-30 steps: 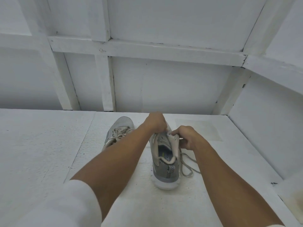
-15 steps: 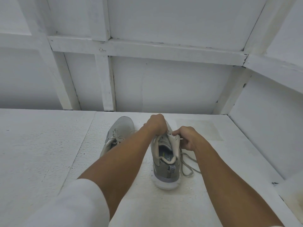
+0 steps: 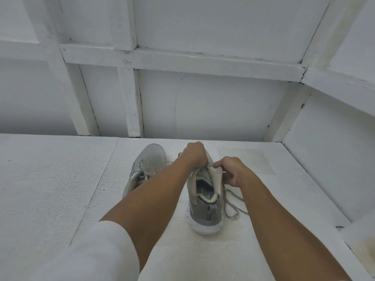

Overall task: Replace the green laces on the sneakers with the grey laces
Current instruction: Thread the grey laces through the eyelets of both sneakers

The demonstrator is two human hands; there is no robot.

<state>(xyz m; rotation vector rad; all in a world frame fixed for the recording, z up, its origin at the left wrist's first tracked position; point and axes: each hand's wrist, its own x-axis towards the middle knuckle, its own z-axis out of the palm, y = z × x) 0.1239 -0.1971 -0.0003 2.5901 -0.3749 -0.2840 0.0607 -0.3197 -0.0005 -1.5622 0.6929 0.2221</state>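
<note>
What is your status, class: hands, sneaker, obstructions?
Left hand grips the nearer sneaker at its lacing; right hand pinches its lace at the collar. Lace tail loose beside the heel. Second sneaker laced, partly behind left forearm; nothing blocking.

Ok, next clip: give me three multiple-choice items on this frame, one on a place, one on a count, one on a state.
1. Where does the loose lace lie?
A. on the table, just right of the right sneaker
B. tucked inside the shoe
C. hanging off the table's edge

2. How many sneakers show?
A. one
B. two
C. three

3. What are the hands doing?
A. lying flat on the table
B. each holding a different shoe
C. both gripping the right sneaker's top

Key:
1 A, the lace loops on the table beside that shoe's heel.
2 B, the left sneaker stands next to the right one.
3 C, the left hand and right hand curl their fingers at its tongue and collar.
</note>
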